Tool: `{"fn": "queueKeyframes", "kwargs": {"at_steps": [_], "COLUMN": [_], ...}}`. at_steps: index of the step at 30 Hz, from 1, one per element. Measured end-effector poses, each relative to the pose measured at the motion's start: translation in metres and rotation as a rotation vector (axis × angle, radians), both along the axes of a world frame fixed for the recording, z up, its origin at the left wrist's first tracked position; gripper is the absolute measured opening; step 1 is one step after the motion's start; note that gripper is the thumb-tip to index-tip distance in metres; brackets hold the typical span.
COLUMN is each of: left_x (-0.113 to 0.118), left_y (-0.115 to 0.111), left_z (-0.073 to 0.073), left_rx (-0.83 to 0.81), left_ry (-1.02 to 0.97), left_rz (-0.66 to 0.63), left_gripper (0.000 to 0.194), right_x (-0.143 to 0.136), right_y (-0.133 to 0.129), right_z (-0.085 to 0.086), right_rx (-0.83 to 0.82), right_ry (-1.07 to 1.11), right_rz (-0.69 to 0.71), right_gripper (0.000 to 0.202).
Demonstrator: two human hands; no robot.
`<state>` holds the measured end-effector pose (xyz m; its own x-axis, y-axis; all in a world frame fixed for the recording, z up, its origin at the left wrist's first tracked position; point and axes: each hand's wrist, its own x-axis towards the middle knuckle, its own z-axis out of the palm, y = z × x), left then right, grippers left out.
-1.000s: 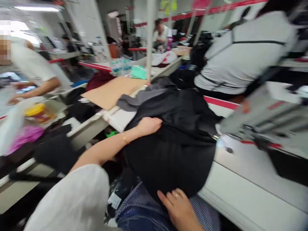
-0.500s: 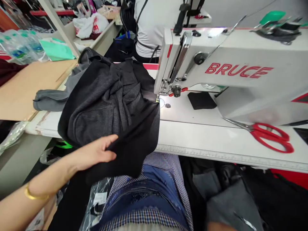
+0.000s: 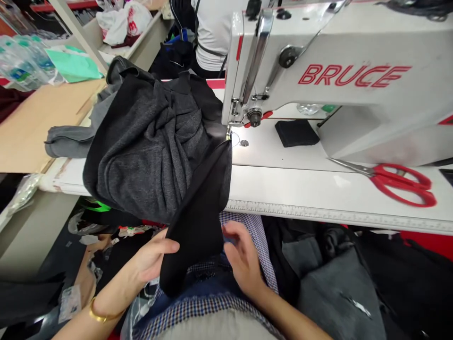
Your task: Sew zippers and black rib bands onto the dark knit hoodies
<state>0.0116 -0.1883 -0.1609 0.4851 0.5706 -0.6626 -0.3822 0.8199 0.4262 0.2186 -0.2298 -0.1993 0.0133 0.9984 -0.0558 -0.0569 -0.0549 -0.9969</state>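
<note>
A dark grey garment [image 3: 141,151] lies bunched on the sewing machine table, left of the needle. From it a black fabric panel [image 3: 198,222] runs from the presser foot [image 3: 228,134] down over the table's front edge to my lap. My left hand [image 3: 154,257] is closed on the panel's left edge, thumb on top and fingers behind. At the panel's right edge is my right hand [image 3: 244,259], its fingers bent and the thumb apart from the index finger. Its fingertips are close to the cloth; whether they touch it I cannot tell.
The white sewing machine [image 3: 318,52] stands over the table. Red-handled scissors [image 3: 399,182] and a folded black cloth piece [image 3: 296,132] lie right of the needle. Dark cloth pieces [image 3: 339,288] hang below at right. A person in a white shirt [image 3: 212,40] sits behind.
My left hand has moved down and right and now grips the panel's edge. My right hand has come up from the bottom edge to the panel. The view has tilted downward.
</note>
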Motion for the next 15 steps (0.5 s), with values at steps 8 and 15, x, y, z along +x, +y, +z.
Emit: {"fn": "queueKeyframes", "kwargs": {"at_steps": [8, 15], "left_x": [-0.015, -0.03], "left_y": [-0.004, -0.05], "left_z": [-0.001, 0.036], "left_rx": [0.021, 0.792], "left_ry": [0.353, 1.228], "left_rz": [-0.086, -0.151], "left_gripper": [0.067, 0.014], "right_x": [-0.021, -0.05], "right_y": [0.012, -0.017], "right_z": [0.004, -0.014], "right_rx": [-0.25, -0.085], "right_ry": [0.161, -0.323], "right_rz": [0.488, 0.566], "right_gripper": [0.045, 0.052]}}
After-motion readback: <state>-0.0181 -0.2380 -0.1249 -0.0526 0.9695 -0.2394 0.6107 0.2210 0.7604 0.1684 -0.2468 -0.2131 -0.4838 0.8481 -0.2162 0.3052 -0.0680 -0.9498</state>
